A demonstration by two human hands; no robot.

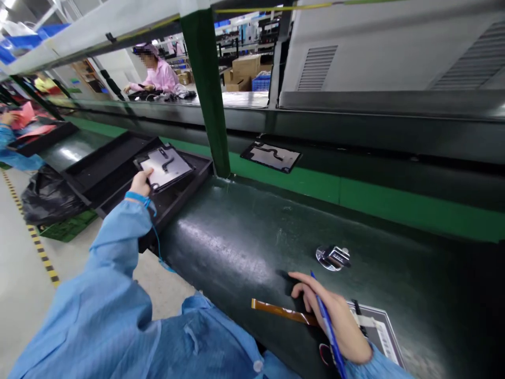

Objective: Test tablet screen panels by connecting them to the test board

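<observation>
The person wears a light blue work coat with long, loose sleeves and a round white button at the front. A blue wrist strap (pixel 138 198) with a thin blue cord circles the left wrist; both hands are bare.

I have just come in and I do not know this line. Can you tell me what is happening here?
A person in a blue coat works at a dark green bench. The left hand reaches out and grips a flat grey panel over a black tray. The right hand holds a blue pen and rests on an orange flex cable beside another panel. A small metal part lies on the bench. A third panel lies on the conveyor, and another person in pink works behind.
</observation>
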